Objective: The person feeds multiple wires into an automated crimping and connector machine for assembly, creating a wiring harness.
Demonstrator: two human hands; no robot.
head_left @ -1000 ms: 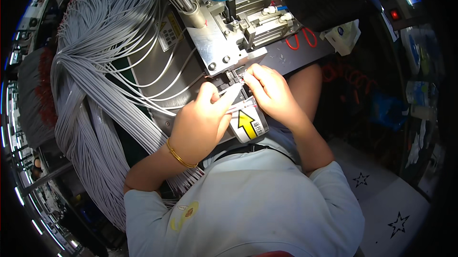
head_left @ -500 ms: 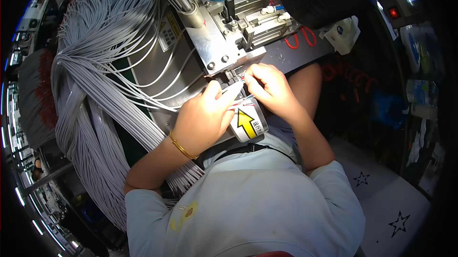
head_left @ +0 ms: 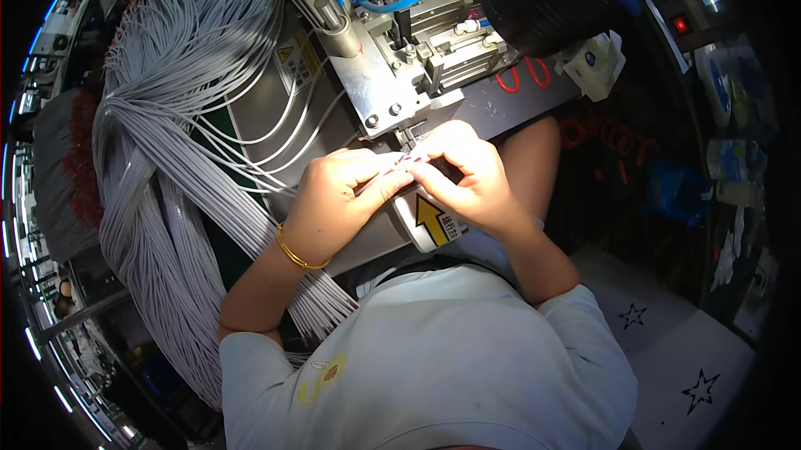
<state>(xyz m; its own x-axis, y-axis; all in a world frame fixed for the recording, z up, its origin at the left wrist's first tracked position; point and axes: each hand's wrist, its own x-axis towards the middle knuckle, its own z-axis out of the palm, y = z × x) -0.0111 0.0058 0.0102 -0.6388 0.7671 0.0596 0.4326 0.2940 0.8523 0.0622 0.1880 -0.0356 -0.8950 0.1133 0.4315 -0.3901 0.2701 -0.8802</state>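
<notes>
Thumb and forefinger of the bare left hand (head_left: pixel 327 202) were pinched together on thin, pale wire ends (head_left: pixel 405 164) with a trace of red; from my remote post I noted the bare right hand (head_left: pixel 473 179) closed on the same spot, its fingertips just beside those of the left. The wire ends lay between both hands, just in front of the silver metal machine block (head_left: pixel 373 87) and near the rounded white cover (head_left: pixel 430 220) with a yellow arrow; whether they touched the block I could not tell. To the person's left I recorded a thick bundle of grey, round cables (head_left: pixel 196 174).
</notes>
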